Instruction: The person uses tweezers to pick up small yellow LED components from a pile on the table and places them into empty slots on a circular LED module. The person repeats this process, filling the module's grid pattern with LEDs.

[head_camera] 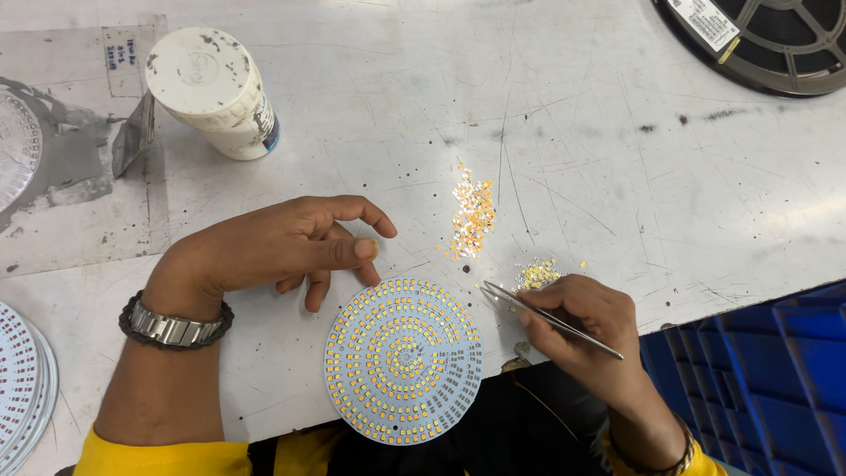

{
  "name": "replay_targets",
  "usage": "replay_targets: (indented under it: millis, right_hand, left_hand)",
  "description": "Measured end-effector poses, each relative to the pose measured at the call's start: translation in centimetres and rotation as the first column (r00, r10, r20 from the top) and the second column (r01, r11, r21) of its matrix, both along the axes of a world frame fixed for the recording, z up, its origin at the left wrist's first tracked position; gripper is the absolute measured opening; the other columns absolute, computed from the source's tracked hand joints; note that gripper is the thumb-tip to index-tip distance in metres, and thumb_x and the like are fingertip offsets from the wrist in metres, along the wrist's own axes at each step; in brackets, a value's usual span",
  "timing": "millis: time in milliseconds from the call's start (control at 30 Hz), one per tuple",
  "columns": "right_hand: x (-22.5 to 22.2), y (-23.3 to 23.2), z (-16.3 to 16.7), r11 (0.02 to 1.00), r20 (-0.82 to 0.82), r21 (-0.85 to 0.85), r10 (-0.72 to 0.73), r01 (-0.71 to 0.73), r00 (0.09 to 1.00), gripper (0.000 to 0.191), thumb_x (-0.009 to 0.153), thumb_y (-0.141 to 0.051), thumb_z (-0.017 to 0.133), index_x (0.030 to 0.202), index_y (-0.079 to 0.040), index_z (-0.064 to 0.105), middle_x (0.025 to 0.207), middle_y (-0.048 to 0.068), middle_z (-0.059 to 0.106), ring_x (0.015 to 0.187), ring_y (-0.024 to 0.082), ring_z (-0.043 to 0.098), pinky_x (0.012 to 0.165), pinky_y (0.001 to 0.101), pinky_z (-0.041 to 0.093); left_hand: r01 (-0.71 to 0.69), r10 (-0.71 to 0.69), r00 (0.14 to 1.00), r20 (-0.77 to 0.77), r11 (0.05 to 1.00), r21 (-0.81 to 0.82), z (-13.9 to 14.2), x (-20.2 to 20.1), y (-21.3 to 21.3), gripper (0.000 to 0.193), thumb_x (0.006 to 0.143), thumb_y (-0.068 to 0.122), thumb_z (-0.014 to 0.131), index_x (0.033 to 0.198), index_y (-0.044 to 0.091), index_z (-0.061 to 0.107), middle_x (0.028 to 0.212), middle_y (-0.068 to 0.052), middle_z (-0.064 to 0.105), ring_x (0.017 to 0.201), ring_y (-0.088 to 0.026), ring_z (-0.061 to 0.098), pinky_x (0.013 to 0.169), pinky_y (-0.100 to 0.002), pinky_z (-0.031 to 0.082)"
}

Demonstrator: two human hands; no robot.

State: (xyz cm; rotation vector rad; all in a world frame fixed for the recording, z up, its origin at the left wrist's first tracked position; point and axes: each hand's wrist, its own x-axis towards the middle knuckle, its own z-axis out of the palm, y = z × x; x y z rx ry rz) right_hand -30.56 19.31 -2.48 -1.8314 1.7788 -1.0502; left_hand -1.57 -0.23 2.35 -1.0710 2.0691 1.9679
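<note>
The right hand [589, 322] pinches a pair of fine metal tweezers [539, 315] between thumb and fingers, the tips pointing left and hovering just off the right edge of the round LED board [403, 360]. Whether the tips have a chip between them is too small to tell. The left hand [282, 245] holds nothing: it rests palm-down on the table just above the board, fingers loosely curled, with the thumb and fingers reaching toward the board's upper rim (touching it or just short of it, I cannot tell).

The board lies flat at the near edge of the white work table [617, 159], its lower part overhanging the person's lap, its rings of small yellow LEDs nearly full. Just beyond the tweezers sits a small heap of loose LED chips [538, 273], and a longer scatter of chips [472, 216] lies above it, between the two hands.

The risks, as I judge them: the overhanging board could tip or slide if pressed near its lower rim, since the left hand only steadies the top. A sleeve or wrist brushing the heaps would spread chips across the table or off its edge. A chip pinched too hard could spring away, and a tweezer tip dragged over the board could knock seated LEDs askew.

Farther out stand a white jar [216, 92] at upper left, a stack of similar boards [22, 388] at the left edge, a component reel [775, 44] at upper right and blue bins [767, 379] at lower right.
</note>
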Motion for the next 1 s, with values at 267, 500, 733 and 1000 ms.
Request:
replay_targets:
  millis: [267,500,733,1000]
  right_hand:
    - [-0.1,-0.1,0.1,0.990,0.003,-0.027,0.139,-0.139,0.990,0.016,0.076,-0.011,0.082,0.087,-0.002,0.076,0.069,0.005,0.070,0.056,0.014,0.065,0.050,0.0269,0.047]
    - [-0.2,-1.3,0.8,0.825,0.000,-0.080,0.561,-0.559,0.828,0.015,0.074,-0.014,0.083,0.084,-0.008,0.075,0.060,0.002,0.058,0.052,0.017,0.058,0.049,0.0313,0.040]
    - [0.0,-2.6,1.2,0.798,0.041,0.005,0.603,-0.603,0.797,0.016,0.075,-0.015,0.081,0.087,-0.007,0.076,0.060,0.000,0.058,0.054,0.016,0.057,0.051,0.0324,0.038]
    - [0.1,-2.6,1.1,0.800,0.041,0.022,0.599,-0.600,0.800,0.017,0.074,-0.016,0.082,0.088,-0.007,0.077,0.059,0.000,0.059,0.053,0.015,0.056,0.051,0.0320,0.038]
  left_hand:
    - [0.001,-0.001,1.000,0.022,1.000,-0.018,0.2,0.0,0.0,0.066,0.079,0.059,0.062,0.132,0.020,0.061,0.091,-0.008,0.085,0.042,-0.011,0.063,0.035,-0.023,0.038]
    - [0.013,-0.013,1.000,0.001,0.999,-0.040,0.4,-0.1,0.0,0.068,0.080,0.063,0.059,0.129,0.016,0.063,0.092,-0.010,0.084,0.043,-0.012,0.063,0.036,-0.023,0.039]
    - [-0.010,0.011,1.000,0.009,0.999,-0.050,0.4,-0.1,0.1,0.072,0.075,0.067,0.060,0.126,0.017,0.065,0.089,-0.011,0.083,0.042,-0.012,0.064,0.036,-0.023,0.039]
    - [-0.011,0.009,0.999,-0.034,0.998,-0.069,-0.4,0.1,0.0,0.075,0.072,0.069,0.059,0.125,0.017,0.066,0.089,-0.011,0.084,0.041,-0.011,0.067,0.035,-0.022,0.040]
